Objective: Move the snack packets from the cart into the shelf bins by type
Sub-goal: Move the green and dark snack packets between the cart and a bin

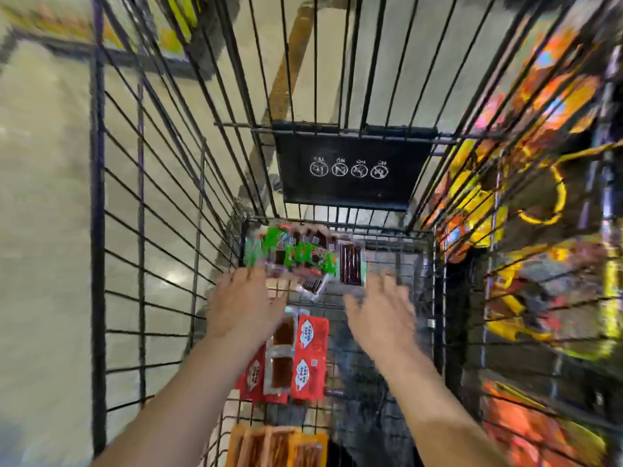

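Observation:
I look down into a black wire cart (97, 203). On its floor at the far end lies a heap of green snack packets (296, 257) with dark windows. Red packets (308, 358) lie in the middle, and orange packets (276, 446) sit nearest me. My left hand (244, 305) hovers with spread fingers at the near left edge of the green heap. My right hand (381, 313) is beside it, fingers spread, just right of the heap. Both hands are blurred and hold nothing that I can see.
A black flap (354, 170) with white warning icons hangs on the cart's far wall. Shelf bins with orange and yellow packets (546, 106) show through the right wire wall. Pale floor (43, 230) lies to the left.

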Available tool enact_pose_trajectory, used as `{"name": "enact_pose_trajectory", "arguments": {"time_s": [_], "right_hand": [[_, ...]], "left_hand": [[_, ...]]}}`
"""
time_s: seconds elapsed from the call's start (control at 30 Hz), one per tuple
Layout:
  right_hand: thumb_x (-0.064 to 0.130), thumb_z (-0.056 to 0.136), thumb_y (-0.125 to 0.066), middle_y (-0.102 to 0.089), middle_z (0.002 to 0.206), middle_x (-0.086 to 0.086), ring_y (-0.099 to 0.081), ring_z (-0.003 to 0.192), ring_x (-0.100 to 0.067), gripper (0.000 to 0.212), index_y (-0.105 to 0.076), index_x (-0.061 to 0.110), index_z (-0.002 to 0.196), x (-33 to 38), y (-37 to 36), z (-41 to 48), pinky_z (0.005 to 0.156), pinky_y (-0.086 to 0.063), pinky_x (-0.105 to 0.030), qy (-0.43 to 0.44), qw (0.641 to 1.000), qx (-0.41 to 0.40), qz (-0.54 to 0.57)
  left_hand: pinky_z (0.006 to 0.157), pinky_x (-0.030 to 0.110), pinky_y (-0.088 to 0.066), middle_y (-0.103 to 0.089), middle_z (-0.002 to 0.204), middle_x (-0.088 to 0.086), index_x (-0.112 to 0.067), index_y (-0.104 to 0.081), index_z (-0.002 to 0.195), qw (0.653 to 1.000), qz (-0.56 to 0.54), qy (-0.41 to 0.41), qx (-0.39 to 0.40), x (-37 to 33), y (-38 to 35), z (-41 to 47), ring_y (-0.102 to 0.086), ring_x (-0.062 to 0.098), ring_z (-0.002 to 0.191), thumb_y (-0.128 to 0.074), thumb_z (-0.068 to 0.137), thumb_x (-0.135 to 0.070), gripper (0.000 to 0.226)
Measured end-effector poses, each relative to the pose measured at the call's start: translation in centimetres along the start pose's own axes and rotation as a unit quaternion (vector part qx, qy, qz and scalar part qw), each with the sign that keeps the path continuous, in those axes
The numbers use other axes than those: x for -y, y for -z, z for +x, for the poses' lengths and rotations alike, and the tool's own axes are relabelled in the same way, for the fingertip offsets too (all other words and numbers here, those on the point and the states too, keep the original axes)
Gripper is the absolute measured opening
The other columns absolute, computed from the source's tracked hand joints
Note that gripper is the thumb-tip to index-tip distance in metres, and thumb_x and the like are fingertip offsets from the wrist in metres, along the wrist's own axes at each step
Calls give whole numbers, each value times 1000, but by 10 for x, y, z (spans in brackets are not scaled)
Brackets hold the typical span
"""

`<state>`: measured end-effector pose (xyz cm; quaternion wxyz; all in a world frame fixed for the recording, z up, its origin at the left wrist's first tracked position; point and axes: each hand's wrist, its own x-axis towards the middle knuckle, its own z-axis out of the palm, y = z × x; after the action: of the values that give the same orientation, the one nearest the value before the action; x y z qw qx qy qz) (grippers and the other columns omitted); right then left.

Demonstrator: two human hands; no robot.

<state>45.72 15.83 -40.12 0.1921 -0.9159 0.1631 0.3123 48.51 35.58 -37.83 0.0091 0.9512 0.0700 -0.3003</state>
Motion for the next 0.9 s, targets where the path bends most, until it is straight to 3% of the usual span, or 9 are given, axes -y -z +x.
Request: {"name": "enact_pose_trajectory", "arguments": {"time_s": [0.13,0.27,0.5,0.63,0.77,0.83,0.9], "right_hand": [[54,104,-40,-36,160,-9,-35,143,-32,68,-30,11,156,6,25,-81,116,-33,-43,5,997,11,-70],[54,104,-40,-34,159,-11,-36,142,-33,66,-28,13,155,19,50,-177,117,-31,-46,23,989,-6,-145],[56,105,-36,-25,167,-9,-28,149,-32,71,-21,16,162,43,61,-358,123,-23,-47,10,984,-93,-154],[61,100,-44,-38,161,-8,-38,145,-30,75,-33,16,158,47,61,-451,120,-31,-46,-26,980,-141,-137],[52,86,-75,-63,140,-15,-61,125,-37,71,-61,8,139,41,59,-529,101,-52,-51,-76,969,-204,-115],[53,90,-70,-59,144,-13,-58,129,-35,70,-57,9,143,34,59,-556,105,-49,-50,-100,963,-231,-92],[58,98,-52,-47,155,-7,-47,139,-31,72,-42,15,154,24,60,-576,113,-40,-45,-121,961,-235,-76]], "left_hand": [[109,46,-46,-58,142,5,-27,-49,145,996,62,-60,1,10,38,-75,-54,30,131,-49,101,-59,54],[115,44,-39,-53,147,2,-27,-48,143,987,90,-127,-25,28,75,-158,-48,27,138,-49,101,-50,48],[122,43,-30,-43,159,-5,-30,-40,153,966,92,-221,-95,91,134,-299,-39,22,147,-43,105,-55,55],[124,43,-24,-37,166,-6,-30,-39,158,958,100,-238,-128,134,150,-354,-33,22,152,-41,105,-57,59],[122,43,-28,-37,167,-7,-30,-41,157,938,112,-283,-165,152,165,-400,-34,22,152,-42,104,-60,61],[122,42,-31,-40,165,-8,-30,-41,157,928,114,-305,-182,147,171,-416,-36,21,152,-43,103,-61,62],[122,42,-33,-41,165,-8,-31,-42,158,916,114,-329,-199,135,177,-430,-38,19,151,-44,102,-63,64]]}}
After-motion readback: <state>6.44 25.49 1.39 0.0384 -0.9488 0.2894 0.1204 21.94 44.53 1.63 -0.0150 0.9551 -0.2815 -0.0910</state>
